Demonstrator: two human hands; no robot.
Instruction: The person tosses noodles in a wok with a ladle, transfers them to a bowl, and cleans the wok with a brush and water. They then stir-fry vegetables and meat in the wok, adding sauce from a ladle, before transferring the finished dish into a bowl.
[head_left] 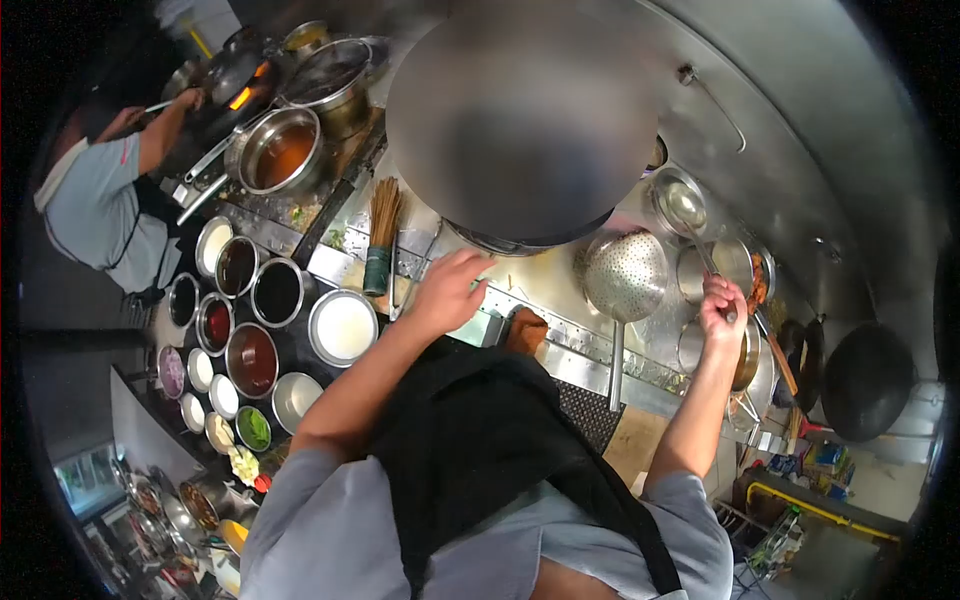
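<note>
My right hand [722, 308] is closed round the long handle of a ladle [684, 203], whose bowl is over a metal pot at the back right. My left hand [450, 290] is open, fingers loosely apart, just below the near edge of a large round wok-like pan [520, 130]. The pan's inside is blurred, so its contents do not show. Between my hands a perforated skimmer [627, 275] rests with its handle toward me. A bamboo wok brush [381, 235] with a green-bound grip stands left of my left hand.
Pots of sauces, including a white bowl [343, 327], crowd the left. Beyond sits a saucepan of brown liquid [285, 155]. Another person [100, 200] works at a flaming wok, far left. A brown cloth [526, 331] lies at the counter edge. Dark woks [868, 382] hang right.
</note>
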